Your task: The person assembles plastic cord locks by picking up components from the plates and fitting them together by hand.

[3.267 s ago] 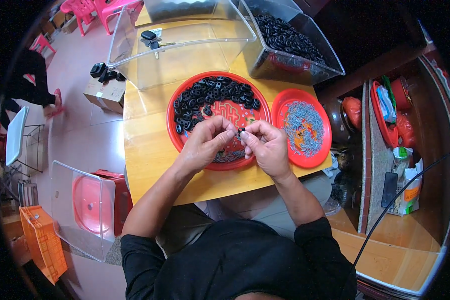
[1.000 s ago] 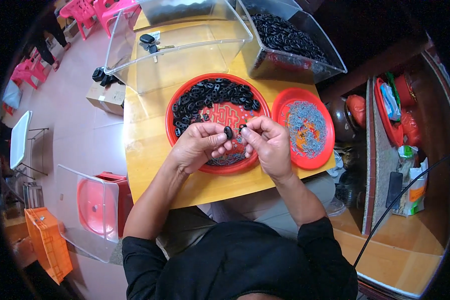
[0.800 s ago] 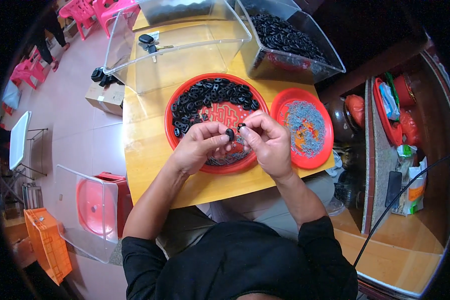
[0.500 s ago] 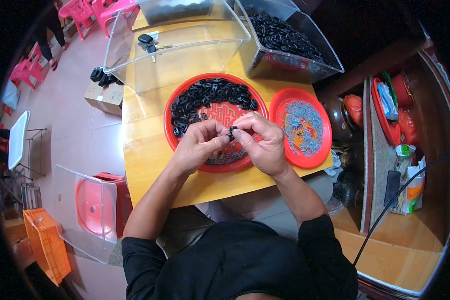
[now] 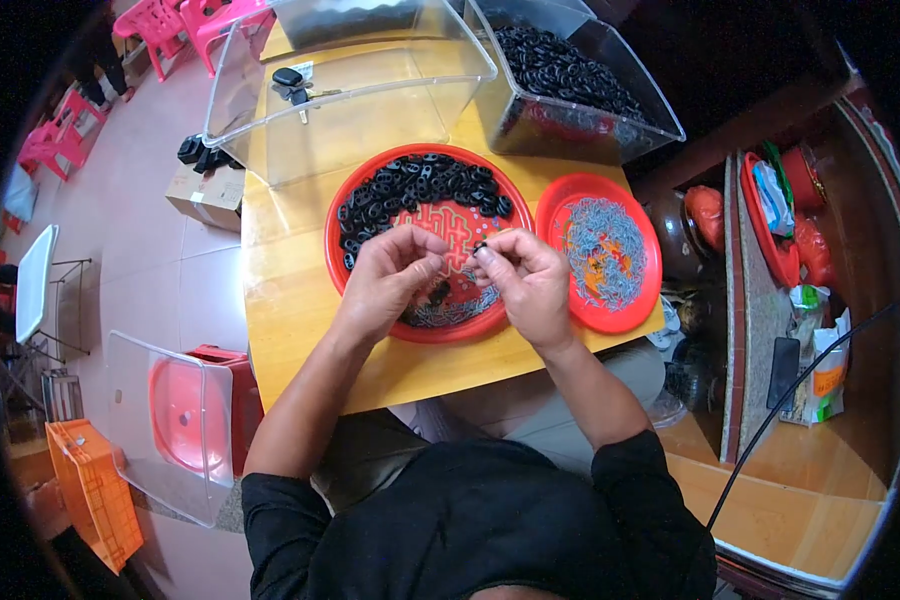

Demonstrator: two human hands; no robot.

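Observation:
Both my hands are over a round red tray [image 5: 452,334]. My right hand [image 5: 532,290] pinches a small black plastic part [image 5: 480,248] between thumb and fingers. My left hand [image 5: 388,285] is a little apart from it, thumb and fingertips pressed together; whatever they may hold is too small to make out. A heap of black oval parts with holes [image 5: 420,185] covers the tray's far and left sides. Small grey pins [image 5: 450,308] lie along its near side. Below my left fingers is a dark part, partly hidden.
Right of the tray stands a red plate [image 5: 652,270] with many grey pins [image 5: 610,240]. A clear bin [image 5: 660,125] of black parts is at the far right. Another clear bin [image 5: 370,95] stands far left, near keys [image 5: 295,85]. The yellow table [image 5: 280,330] ends close to my lap.
My hands have drawn apart; they met at a black part before. The black part is now in my right fingers, slightly further right and higher.

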